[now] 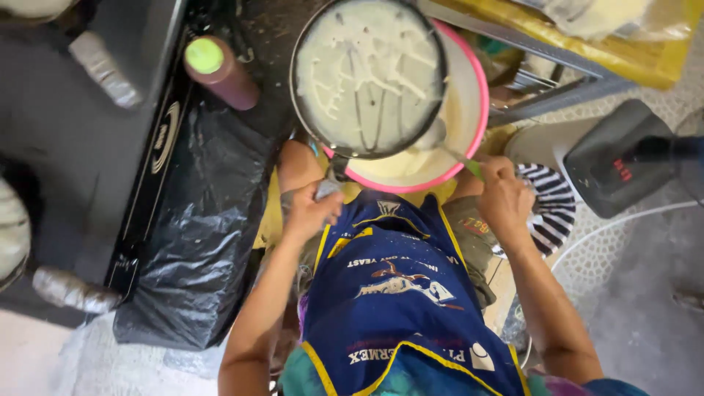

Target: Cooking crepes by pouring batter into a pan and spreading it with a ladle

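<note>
The left hand (pixel 312 211) closes its grip on the handle of a batter-coated dark pan (pixel 368 77); the right hand (pixel 504 198) grips a ladle (pixel 433 138) over the pink-rimmed bowl (pixel 469 110) of pale batter.

My left hand (pixel 312 213) grips the handle of the pan (pixel 367 77), which sits over the bowl (pixel 469 110) just beyond my apron (pixel 396 293). My right hand (pixel 506 202) holds a ladle (pixel 440 139) whose cup lies between pan and bowl. Left of the pan stands a bottle (pixel 218 73), with a bag (pixel 198 242) below it. A fan base (pixel 623 158) sits far right, beyond a striped cloth (pixel 554 209).
</note>
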